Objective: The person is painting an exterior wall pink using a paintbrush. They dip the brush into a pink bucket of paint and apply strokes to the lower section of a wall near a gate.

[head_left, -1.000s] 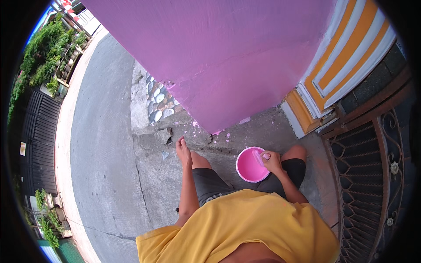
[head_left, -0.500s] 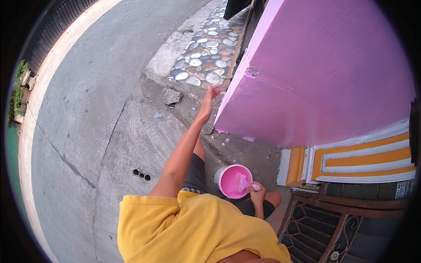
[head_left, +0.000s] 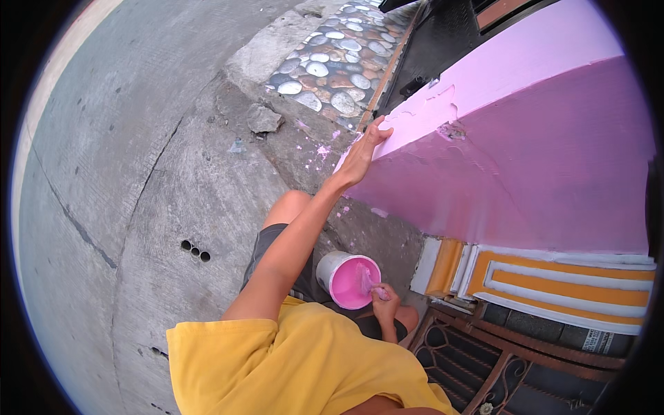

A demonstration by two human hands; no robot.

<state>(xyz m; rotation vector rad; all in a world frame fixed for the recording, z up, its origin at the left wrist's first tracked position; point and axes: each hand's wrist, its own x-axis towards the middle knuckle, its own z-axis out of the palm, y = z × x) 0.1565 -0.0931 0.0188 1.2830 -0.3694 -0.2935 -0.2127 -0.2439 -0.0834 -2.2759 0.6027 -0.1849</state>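
The left hand [head_left: 361, 155] reaches up toward one o'clock with its fingers spread flat against the corner of the pink wall [head_left: 526, 159], bracing there and gripping nothing. The right hand [head_left: 384, 302], low at about five o'clock, is curled tight around a paintbrush [head_left: 366, 280] whose bristles dip into the pink paint inside a small white bucket [head_left: 346, 279]. The bucket sits tilted against the person's knee, mouth turned toward the wall, just beside the orange-and-white striped trim [head_left: 553, 280].

Risks from here: the tilted bucket could slip off the leg and spill onto the concrete pavement [head_left: 159, 207] — splashes already fleck the ground near the wall's foot. A loaded brush could drip on the trim, and the bracing palm may smear paint if that edge is wet.
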